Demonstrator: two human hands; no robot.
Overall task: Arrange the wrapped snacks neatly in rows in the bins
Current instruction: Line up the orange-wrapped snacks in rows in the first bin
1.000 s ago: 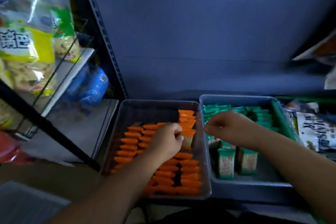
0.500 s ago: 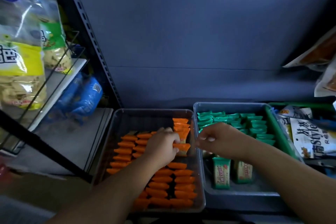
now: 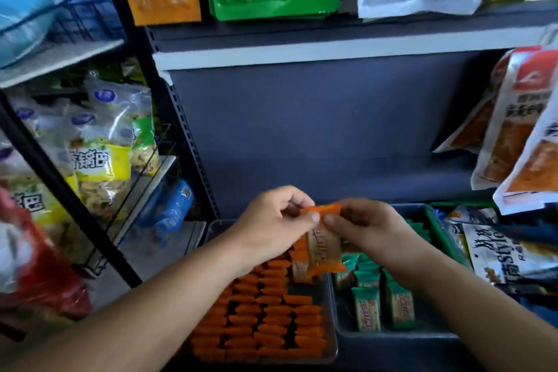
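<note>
Head view: at far left, large bags of rice crackers (image 3: 99, 166) stand on a side rack, well clear of the work. The clear left bin (image 3: 210, 229) holds orange wrapped snacks (image 3: 265, 320) set on edge in close rows, with at least one packet (image 3: 300, 270) askew at the rear. Above the inner walls of the two bins, the left hand (image 3: 271, 226) pinches the upper crimped end of a single orange-ended snack (image 3: 324, 238) between thumb and forefinger. The right hand (image 3: 371, 232) pinches the same upper end from the other side, fingers curled. The packet hangs upright, touching neither bin. It is judged light, with thin, slippery film and probably brittle contents, so it is best held by the end seals or long edges, not squeezed at the middle. The grey right bin (image 3: 392, 341) carries green wrapped snacks (image 3: 367, 308), some standing loose at the front. Hanging pouches (image 3: 513, 130) overhang its right side, and the packed rows leave little room for fingers.
</note>
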